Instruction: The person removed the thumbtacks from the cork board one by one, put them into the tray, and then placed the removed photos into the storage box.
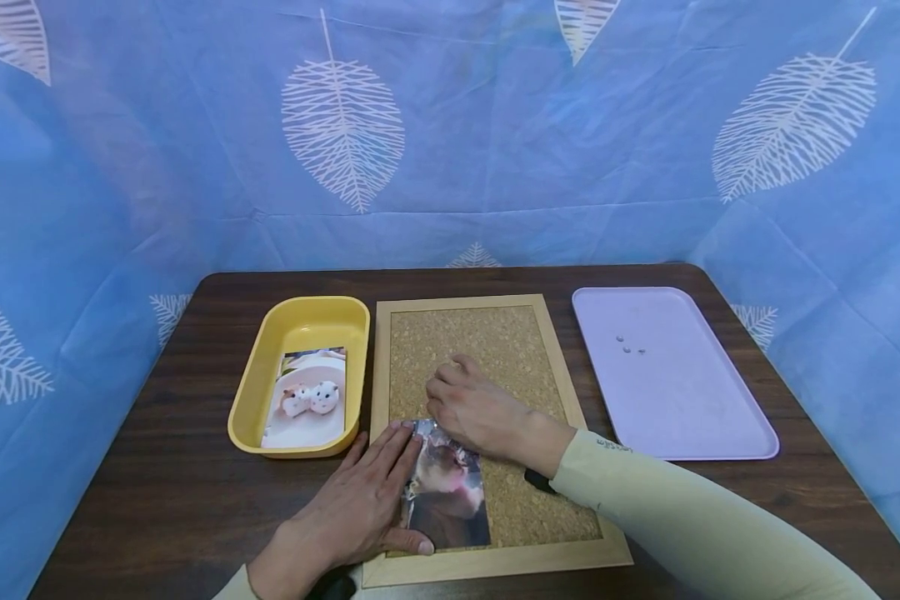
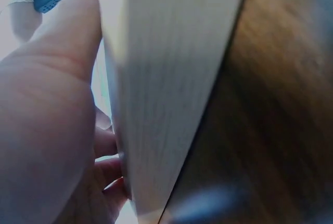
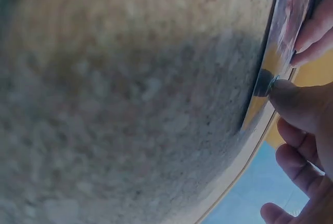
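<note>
A glossy photo (image 1: 447, 492) lies on the lower left of a wood-framed cork board (image 1: 543, 512). My left hand (image 1: 367, 492) rests flat along the photo's left edge, its thumb near the board's bottom frame. My right hand (image 1: 487, 412) is over the photo's top edge. In the right wrist view, its thumb (image 3: 291, 96) presses on a small shiny thing, seemingly a thumbtack (image 3: 273, 81), at the edge of the photo. The other fingers (image 3: 294, 161) hang loosely bent, apart from the thumb. Most of the tack is hidden under the thumb.
Left of the board stands a yellow tray (image 1: 243, 408) with another photo (image 1: 307, 417) in it. On the right lies a lilac tray (image 1: 690, 408) bearing small silver tacks (image 1: 627, 350). All sit on a dark wooden table (image 1: 157, 483) before a blue leaf-patterned cloth (image 1: 495, 142).
</note>
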A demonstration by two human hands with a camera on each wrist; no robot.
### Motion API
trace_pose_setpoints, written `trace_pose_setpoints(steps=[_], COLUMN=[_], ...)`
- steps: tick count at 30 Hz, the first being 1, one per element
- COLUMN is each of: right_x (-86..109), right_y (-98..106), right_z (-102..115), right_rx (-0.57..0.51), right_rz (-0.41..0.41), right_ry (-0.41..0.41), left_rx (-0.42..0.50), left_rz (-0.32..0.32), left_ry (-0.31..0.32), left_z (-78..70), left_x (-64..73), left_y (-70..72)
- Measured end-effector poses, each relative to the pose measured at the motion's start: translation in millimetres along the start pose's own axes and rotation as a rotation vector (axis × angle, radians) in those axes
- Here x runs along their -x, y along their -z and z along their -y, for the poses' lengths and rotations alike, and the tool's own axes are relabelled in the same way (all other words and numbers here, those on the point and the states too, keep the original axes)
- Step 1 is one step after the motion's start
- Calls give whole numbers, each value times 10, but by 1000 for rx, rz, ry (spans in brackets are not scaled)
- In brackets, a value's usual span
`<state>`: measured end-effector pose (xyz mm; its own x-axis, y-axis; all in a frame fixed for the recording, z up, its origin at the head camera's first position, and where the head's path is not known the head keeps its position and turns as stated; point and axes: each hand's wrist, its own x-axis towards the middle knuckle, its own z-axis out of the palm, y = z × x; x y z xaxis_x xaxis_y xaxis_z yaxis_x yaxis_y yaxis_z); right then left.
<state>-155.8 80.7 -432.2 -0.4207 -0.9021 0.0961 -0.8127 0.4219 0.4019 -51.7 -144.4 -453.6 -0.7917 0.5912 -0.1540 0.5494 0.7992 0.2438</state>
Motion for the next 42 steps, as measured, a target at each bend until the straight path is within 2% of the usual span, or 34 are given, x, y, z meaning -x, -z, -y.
trace_pose_setpoints(steps=[6,12,18,27,42], right_x=[-48,-110,-140,-141,-98], right_y=[43,94,113,141,95], right_z=[17,63,101,93,68], right_rx=[-26,71,159,190,163], right_rz=[19,69,80,110,42], right_ry=[5,61,98,125,128], left_rx=[17,13,2,9,0], left_rz=[-18,-28,-33,-26,-31], left_ry=[-8,-5,-5,-1,-4], left_z=[-10,-20,-24,-16,-18], left_x=[18,23,14,-3,-16], left_y=[7,13,26,27,8])
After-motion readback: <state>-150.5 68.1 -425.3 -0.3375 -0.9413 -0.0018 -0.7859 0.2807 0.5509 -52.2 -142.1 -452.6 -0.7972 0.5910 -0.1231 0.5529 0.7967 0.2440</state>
